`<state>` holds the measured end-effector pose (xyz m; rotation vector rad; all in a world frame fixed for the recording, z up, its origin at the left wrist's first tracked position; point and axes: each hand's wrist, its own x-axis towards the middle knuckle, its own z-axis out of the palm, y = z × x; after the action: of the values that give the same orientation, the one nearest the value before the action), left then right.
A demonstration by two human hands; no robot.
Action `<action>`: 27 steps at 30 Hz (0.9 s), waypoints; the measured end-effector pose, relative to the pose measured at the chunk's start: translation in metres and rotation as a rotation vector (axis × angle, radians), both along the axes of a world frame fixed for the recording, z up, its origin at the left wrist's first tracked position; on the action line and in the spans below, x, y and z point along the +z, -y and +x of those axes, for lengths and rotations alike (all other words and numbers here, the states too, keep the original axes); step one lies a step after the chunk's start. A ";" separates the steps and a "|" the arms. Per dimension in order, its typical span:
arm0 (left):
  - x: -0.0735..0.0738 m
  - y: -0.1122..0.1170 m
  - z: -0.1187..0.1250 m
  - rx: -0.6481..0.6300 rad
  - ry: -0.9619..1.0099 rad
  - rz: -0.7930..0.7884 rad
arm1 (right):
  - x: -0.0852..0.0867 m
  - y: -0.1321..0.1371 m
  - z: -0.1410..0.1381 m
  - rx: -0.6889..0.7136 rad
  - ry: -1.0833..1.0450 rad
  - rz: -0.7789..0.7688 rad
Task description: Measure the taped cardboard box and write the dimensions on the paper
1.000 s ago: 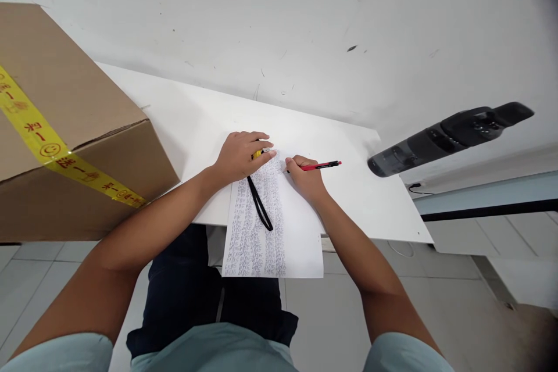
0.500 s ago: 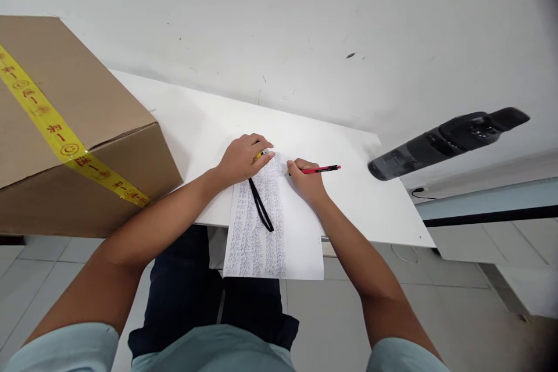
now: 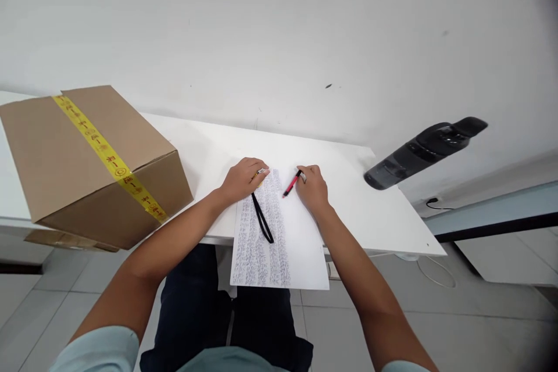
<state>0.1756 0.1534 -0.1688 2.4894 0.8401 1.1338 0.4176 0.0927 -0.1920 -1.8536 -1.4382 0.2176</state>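
Observation:
A sheet of paper (image 3: 305, 256), filled with columns of blue handwriting on its left and middle, lies on the white table and hangs over its front edge. My left hand (image 3: 243, 179) rests at the paper's upper left, fingers curled over a small yellow object (image 3: 258, 175), mostly hidden. Its black wrist strap (image 3: 263, 221) trails down across the writing. At the upper right of the sheet, my right hand (image 3: 313, 189) is closed on a red and black pen (image 3: 292, 183), whose red end slants down-left over the paper.
A cardboard box (image 3: 100, 157) with yellow printed tape stands at the left of the white table (image 3: 349, 215). To the right is a dark bottle (image 3: 418, 154) with a black lid. Behind the table rises a white wall (image 3: 244, 40). A black plug and cable (image 3: 432, 201) are at the right.
The pen has swung round in my right hand, from pointing rightward to slanting down-left. My left hand stays on the yellow object. The view has shifted, showing more of the box.

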 end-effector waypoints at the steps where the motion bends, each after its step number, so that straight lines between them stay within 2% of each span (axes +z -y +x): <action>1: 0.001 0.002 0.000 0.008 0.024 0.014 | 0.000 -0.002 0.001 -0.015 -0.017 -0.007; 4: 0.012 0.019 -0.001 0.021 0.125 0.079 | 0.009 0.000 -0.001 -0.011 -0.082 -0.003; 6: 0.025 0.042 -0.005 0.026 0.195 0.135 | 0.022 0.012 -0.009 0.025 -0.114 0.030; 8: 0.039 0.073 -0.011 -0.007 0.258 0.199 | 0.036 0.035 -0.024 0.136 -0.196 0.058; 9: 0.047 0.090 -0.014 -0.044 0.289 0.238 | 0.042 0.051 -0.033 0.259 -0.308 0.061; 12: 0.066 0.136 -0.024 -0.238 0.365 0.376 | 0.056 0.102 -0.064 0.785 -0.731 -0.120; 14: 0.077 0.158 -0.033 -0.309 0.349 0.424 | 0.061 0.131 -0.082 0.928 -0.844 -0.219; 16: 0.086 0.173 -0.046 -0.307 0.285 0.438 | 0.064 0.149 -0.096 0.980 -0.983 -0.318; 19: 0.098 0.191 -0.079 -0.208 0.167 0.471 | 0.071 0.159 -0.107 0.967 -1.202 -0.381; 23: 0.104 0.206 -0.142 0.006 0.116 0.475 | 0.083 0.148 -0.117 0.868 -1.182 -0.308; 27: 0.105 0.208 -0.215 0.380 0.171 0.627 | 0.094 0.115 -0.132 0.742 -1.142 -0.200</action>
<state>-0.0398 -0.0550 -0.0638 2.7020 1.0641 1.9685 0.2852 -0.0222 -0.0979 -0.8685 -1.1504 1.5303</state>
